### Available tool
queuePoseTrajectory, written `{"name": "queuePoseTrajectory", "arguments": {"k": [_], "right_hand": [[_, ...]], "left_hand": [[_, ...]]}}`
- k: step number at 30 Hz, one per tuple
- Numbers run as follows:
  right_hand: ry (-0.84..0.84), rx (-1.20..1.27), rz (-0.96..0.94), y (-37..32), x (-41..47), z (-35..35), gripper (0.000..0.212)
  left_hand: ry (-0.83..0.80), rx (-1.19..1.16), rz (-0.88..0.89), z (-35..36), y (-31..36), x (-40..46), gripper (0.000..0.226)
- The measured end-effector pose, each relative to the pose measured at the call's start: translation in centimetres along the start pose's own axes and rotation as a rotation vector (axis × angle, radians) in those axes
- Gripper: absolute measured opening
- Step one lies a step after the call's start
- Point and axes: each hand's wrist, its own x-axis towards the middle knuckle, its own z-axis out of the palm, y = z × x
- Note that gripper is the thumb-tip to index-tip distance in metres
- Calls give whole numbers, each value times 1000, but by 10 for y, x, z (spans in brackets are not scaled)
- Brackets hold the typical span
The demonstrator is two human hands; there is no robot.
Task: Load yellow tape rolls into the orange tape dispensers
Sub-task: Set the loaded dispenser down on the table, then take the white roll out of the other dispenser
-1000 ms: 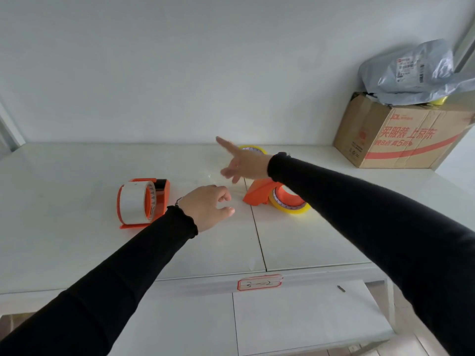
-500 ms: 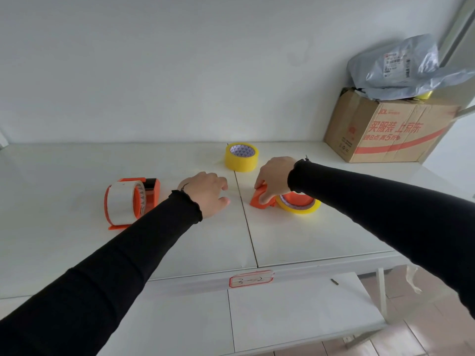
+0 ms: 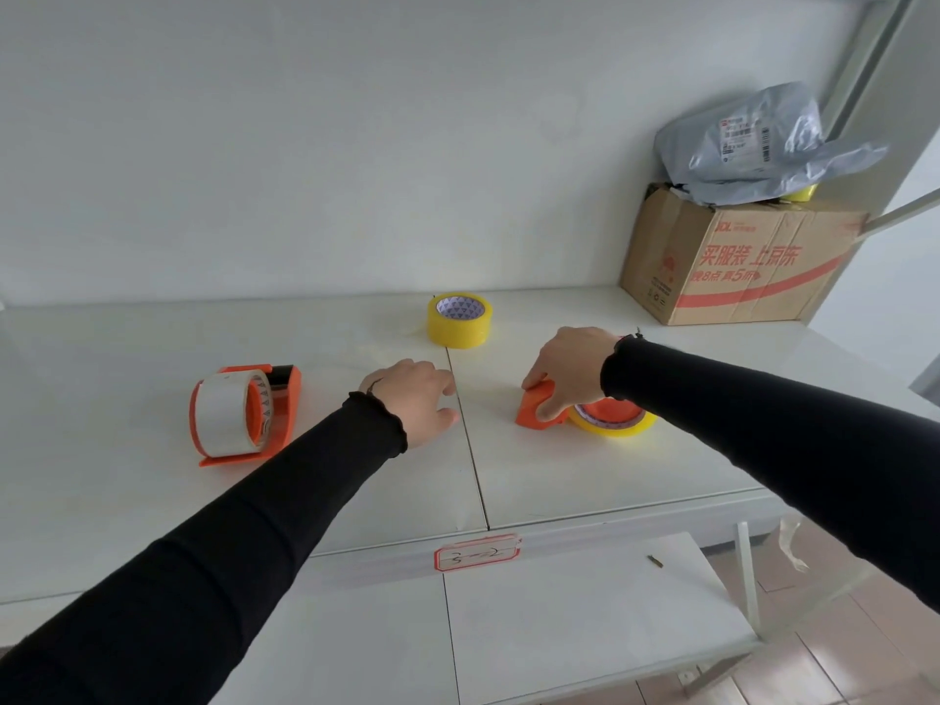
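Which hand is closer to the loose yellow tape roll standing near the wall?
Roughly equal, perhaps the left. The left hand rests on the table in front of the yellow tape roll, slightly to its left. The right hand is off to its right, gripping the orange dispenser.

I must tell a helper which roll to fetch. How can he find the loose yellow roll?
Start at the cardboard box in the far right corner and look left along the wall. The loose roll lies flat there, alone, in no dispenser and touched by no hand.
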Motion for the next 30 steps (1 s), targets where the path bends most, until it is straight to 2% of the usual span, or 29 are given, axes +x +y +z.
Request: {"name": "queuePoseTrajectory", "arguments": {"k": [3,5,8,10,11,13,16,19,21,24,27,30], "right_hand": [[-15,-8,13,0,0,1,56],[-95,-54,35,-3,1,-1,59],[-194,-154,107,-14,4,-14,84],[-49,-96,63,-37,6,-26,94],[72,28,3,-54,7,-33,90],[276,425,-122,-96,11,-46,71],[377,1004,-193,-163,28,-49,43],[322,1338,-184,-215,44,-42,34],[252,1455,-172,-242,49,-39,36],[217,1569,-139,-269,55,-35,42],[292,1547,-88,-271,54,-27,39],[389,1573,-45,-257,46,-15,23]], "left_hand": [[1,11,-10,0,-4,-3,44],[12,25,-4,-2,-6,-8,44],[98,-18,7,-12,-15,-22,41],[228,-76,6,-20,-31,-34,37],[292,-115,-10,-24,-43,-40,34],[395,-201,-68,-31,-72,-56,31],[546,-319,-241,-36,-117,-84,28],[611,-591,-541,-25,-155,-112,27],[522,-920,-690,-13,-167,-121,34],[391,-1399,-676,3,-158,-125,33],[360,-1591,-616,11,-137,-123,33],[379,-1738,-571,10,-115,-119,29]]}}
